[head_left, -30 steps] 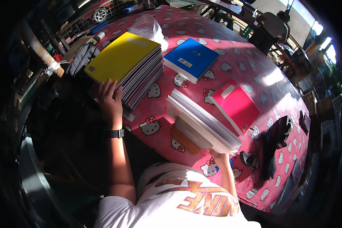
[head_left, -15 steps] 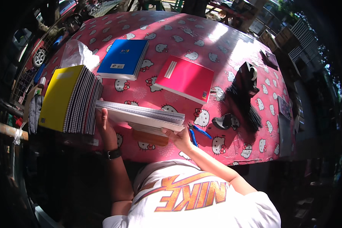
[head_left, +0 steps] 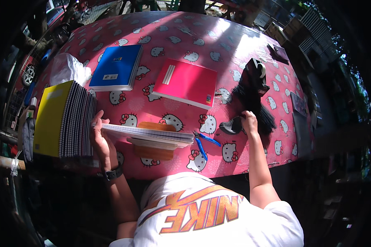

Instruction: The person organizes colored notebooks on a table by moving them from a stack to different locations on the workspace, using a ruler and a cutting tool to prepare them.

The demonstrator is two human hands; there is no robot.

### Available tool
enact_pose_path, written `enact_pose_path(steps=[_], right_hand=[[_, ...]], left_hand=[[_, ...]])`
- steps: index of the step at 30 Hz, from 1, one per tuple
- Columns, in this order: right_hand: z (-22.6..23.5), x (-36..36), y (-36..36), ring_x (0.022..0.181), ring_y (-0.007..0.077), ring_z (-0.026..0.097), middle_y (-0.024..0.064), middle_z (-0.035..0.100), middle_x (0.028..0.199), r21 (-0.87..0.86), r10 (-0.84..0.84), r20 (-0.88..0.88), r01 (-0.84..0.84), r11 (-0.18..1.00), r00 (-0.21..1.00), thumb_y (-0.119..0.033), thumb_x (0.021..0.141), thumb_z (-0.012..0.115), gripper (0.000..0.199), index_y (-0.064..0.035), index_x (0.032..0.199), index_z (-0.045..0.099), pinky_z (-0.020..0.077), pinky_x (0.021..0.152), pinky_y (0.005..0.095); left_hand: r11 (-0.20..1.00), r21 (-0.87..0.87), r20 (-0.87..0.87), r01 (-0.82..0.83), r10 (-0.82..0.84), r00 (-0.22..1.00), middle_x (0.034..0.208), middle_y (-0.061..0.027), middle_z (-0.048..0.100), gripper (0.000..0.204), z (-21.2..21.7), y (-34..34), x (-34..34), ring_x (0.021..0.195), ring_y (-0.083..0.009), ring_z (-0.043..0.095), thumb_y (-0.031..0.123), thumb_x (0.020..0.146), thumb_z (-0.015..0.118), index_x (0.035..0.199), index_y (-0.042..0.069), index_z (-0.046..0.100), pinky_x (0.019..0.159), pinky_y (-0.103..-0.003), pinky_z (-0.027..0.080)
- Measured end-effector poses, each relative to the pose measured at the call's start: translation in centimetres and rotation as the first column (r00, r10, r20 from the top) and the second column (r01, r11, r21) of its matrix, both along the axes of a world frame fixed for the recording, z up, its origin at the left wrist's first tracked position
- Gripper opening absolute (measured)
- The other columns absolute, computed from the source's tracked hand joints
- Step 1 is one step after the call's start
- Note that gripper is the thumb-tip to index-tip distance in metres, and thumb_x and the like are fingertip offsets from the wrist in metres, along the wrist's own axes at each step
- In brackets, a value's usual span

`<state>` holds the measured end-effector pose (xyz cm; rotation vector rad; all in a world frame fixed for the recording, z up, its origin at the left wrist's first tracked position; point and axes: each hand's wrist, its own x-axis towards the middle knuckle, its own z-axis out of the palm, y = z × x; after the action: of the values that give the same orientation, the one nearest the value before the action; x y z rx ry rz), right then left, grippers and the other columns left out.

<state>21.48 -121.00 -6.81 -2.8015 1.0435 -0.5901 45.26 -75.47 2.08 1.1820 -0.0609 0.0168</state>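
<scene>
My left hand [head_left: 102, 139] holds the left end of a paper stack [head_left: 148, 134], whose long punched edge faces up. Under and around the stack sits a brown wooden block [head_left: 154, 154]. My right hand [head_left: 250, 122] has its fingers closed at the edge of a heap of black plastic binding coils [head_left: 266, 116]; what they pinch is too small to make out. Just left of those fingers lies a dark grey curved object [head_left: 231, 126]. Blue-handled pliers [head_left: 202, 148] rest, handles apart, by the stack's right end.
Left stands a row of spiral notebooks with a yellow cover [head_left: 51, 121], beside a clear plastic bag [head_left: 71, 69]. Farther back lie a blue notebook [head_left: 117, 64] and a pink notebook [head_left: 186, 82]. A black device [head_left: 254, 77] stands behind the coils on the pink patterned tablecloth [head_left: 173, 101].
My right hand has let go of the paper stack and moved right to the black coils. My left hand still holds the stack, now lower against the block. The view has shifted slightly.
</scene>
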Motion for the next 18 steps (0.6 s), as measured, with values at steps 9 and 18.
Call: enact_pose_path(steps=[9, 18], right_hand=[[4.5, 0.9, 1.7, 0.067, 0.0211, 0.058, 0.0101, 0.058, 0.076, 0.15, 0.048, 0.154, -0.071, 0.986, 0.987, -0.009, 0.076, 0.064, 0.011, -0.0029, 0.085, 0.063, 0.047, 0.064, 0.0309], [14.5, 2.4, 12.5, 0.058, 0.0047, 0.041, -0.0006, 0.048, 0.075, 0.764, 0.103, 0.494, -0.487, 0.422, 0.863, -0.003, 0.078, 0.045, 0.043, -0.0071, 0.121, 0.047, 0.0366, 0.052, 0.0184]], left_hand=[[0.972, 0.233, 0.049, -0.029, 0.019, 0.999, 0.104, -0.0117, 0.058, 0.041, 0.2, 1.1, -0.3, 0.092, -0.0158, 0.051, 0.03, 0.091, 0.046, 0.118, 0.0, 0.053, 0.082, -0.029, 0.041], [0.52, 0.754, 0.636, -0.401, -0.429, 0.641, 0.119, -0.0116, 0.047, 0.082, 5.6, -6.6, -10.7, 0.124, -0.0293, 0.036, 0.049, 0.074, 0.061, 0.138, 0.007, 0.031, 0.101, -0.063, -0.002]])
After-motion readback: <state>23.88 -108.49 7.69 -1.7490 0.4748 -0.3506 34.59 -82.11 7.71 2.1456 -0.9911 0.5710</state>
